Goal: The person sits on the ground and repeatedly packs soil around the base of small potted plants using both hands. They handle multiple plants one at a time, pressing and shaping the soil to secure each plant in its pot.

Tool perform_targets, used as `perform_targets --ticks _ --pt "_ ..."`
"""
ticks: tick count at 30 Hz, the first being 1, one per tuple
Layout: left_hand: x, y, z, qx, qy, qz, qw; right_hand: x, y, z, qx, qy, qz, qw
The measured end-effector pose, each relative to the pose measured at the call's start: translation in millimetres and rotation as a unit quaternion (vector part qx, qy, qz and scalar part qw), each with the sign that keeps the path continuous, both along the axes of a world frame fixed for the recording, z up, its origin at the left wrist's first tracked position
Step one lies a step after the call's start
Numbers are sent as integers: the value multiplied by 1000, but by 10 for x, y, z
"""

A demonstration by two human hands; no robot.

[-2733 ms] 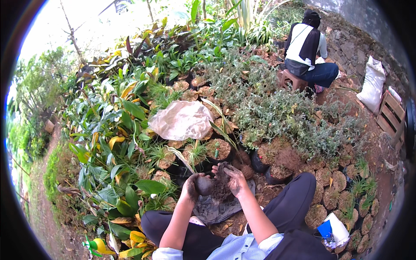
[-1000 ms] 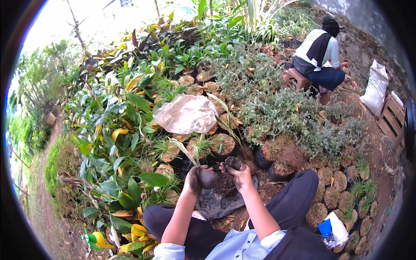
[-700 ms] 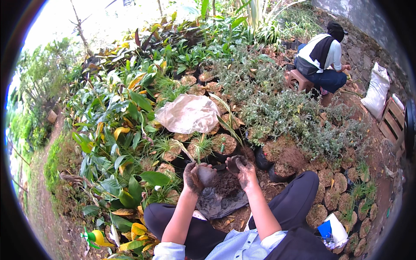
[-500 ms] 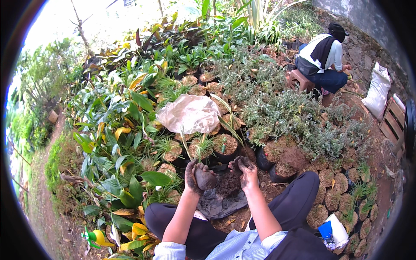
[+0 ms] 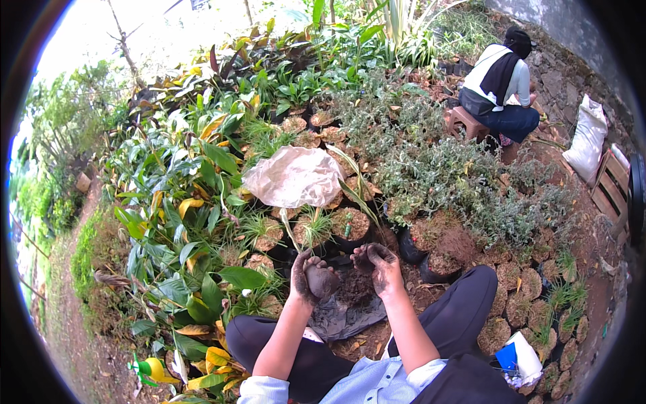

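Both darkened hands (image 5: 300, 278) (image 5: 382, 268) curl inward, held apart.

Head-worn fisheye — facing down, hands (image 5: 386, 272) within reach.

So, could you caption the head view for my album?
Left hand cradles a rounded earthy ball, right hand curls nearby, beside soil on a dark sheet.

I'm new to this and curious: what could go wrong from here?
The dark round lump might slip or crumble, since only the left hand holds it. The long pale leaf rising above that hand could bend or snap if knocked. Loose soil heaped on the black plastic sheet might spill if that shifts.
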State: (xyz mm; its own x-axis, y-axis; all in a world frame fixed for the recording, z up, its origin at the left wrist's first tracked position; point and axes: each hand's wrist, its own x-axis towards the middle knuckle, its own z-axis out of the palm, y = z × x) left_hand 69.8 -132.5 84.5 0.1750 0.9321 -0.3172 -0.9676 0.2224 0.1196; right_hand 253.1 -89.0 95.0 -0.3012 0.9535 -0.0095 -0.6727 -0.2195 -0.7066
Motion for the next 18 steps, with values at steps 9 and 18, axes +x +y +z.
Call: perform_targets --ticks 9,18 --pt "82 71 -7 -16 82 10 996 -137 67 302 36 20 16 999" --pt "86 76 46 -66 28 55 996 -416 21 301 28 -18 66 997"
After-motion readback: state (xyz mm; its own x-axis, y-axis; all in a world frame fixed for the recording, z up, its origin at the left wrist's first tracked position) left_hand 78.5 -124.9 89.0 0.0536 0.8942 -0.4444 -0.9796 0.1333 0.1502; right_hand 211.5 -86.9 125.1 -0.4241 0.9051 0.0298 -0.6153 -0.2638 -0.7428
